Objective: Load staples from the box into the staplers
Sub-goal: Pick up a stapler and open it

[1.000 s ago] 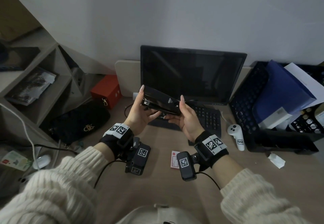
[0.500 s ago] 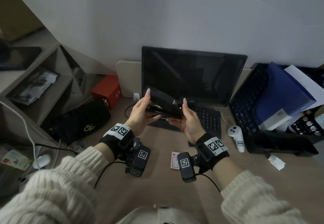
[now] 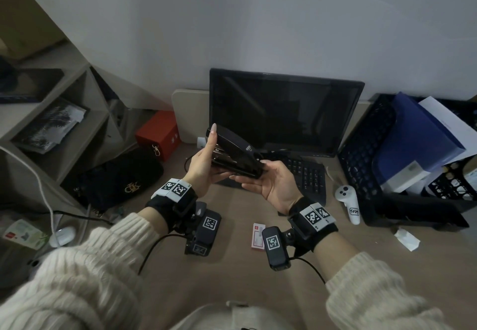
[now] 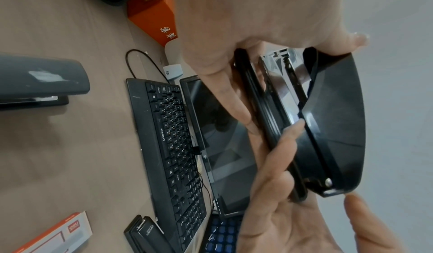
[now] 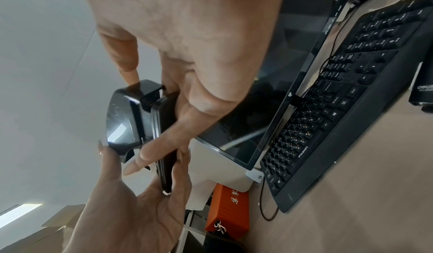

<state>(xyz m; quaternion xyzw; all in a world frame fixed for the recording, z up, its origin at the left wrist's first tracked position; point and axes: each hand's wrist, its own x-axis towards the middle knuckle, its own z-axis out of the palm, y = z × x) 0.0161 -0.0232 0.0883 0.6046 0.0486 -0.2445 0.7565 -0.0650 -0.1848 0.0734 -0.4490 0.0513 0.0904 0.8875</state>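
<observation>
I hold a black stapler (image 3: 233, 154) in both hands above the desk, in front of the monitor. My left hand (image 3: 204, 164) grips its front end, index finger straight up along the top cover. My right hand (image 3: 273, 185), palm up, holds the rear hinge end with thumb and fingers. In the left wrist view the stapler's (image 4: 328, 120) cover stands slightly off the metal magazine (image 4: 281, 83). The red and white staple box (image 3: 258, 235) lies on the desk near my right wrist. A grey stapler (image 4: 39, 83) and a small black stapler (image 4: 145, 233) sit on the desk.
A black keyboard (image 3: 307, 175) and monitor (image 3: 284, 113) stand behind my hands. A white controller (image 3: 348, 200) and a black file tray (image 3: 366, 149) are at the right. A red box (image 3: 158, 136), a black bag (image 3: 116, 177) and shelves are at the left.
My right hand has slid down to the stapler's rear end and turned palm up. The stapler has sunk a little, its left end now higher. The left hand keeps its grip.
</observation>
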